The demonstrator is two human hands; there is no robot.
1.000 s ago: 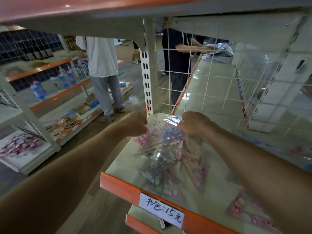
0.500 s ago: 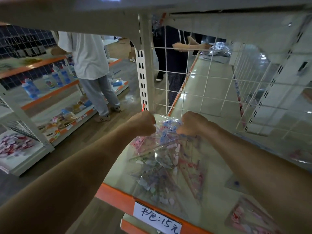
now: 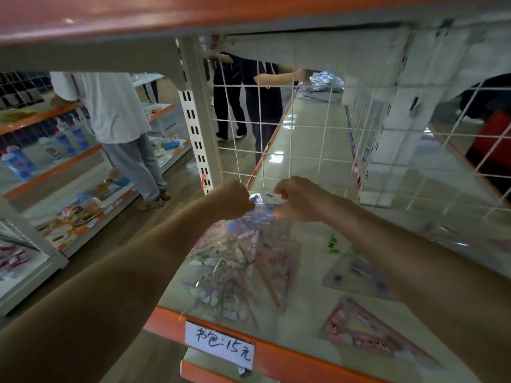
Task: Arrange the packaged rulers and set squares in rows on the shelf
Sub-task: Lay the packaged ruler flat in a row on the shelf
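Two fists, left hand (image 3: pixel 232 200) and right hand (image 3: pixel 298 199), pinch the top of the packaged set squares (image 3: pixel 235 266) | crinkly clear film, pastel triangles, trailing toward 6 o'clock on glossy shelf (image 3: pixel 307 275) | pink set square (image 3: pixel 367 333) flat at 4 o'clock

Gripping the top of a clear bag of set squares (image 3: pixel 229 272) in left hand (image 3: pixel 233 200) and right hand (image 3: pixel 297 199), held close together over the shelf (image 3: pixel 304 294) (blue set square (image 3: pixel 356 275) and pink set square (image 3: pixel 367 330) flat alongside).
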